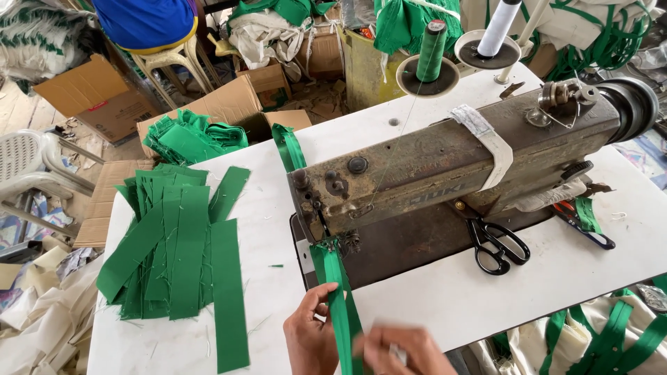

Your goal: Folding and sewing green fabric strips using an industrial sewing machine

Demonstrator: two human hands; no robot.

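Note:
A folded green fabric strip [336, 278] runs from under the needle of an old worn sewing machine [445, 163] toward me. My left hand [310, 333] pinches the strip's left edge near the table's front edge. My right hand [403, 351] holds the strip's lower end from the right, slightly blurred. Behind the machine head, more green strip [287, 147] trails off the back of the white table [445, 292].
A pile of cut green strips [174, 243] lies on the table's left side. Black scissors [495, 243] rest beside the machine, smaller snips [582, 223] farther right. Thread cones [431, 52] stand at the back. Cardboard boxes [208, 114] with green fabric and plastic chairs sit beyond.

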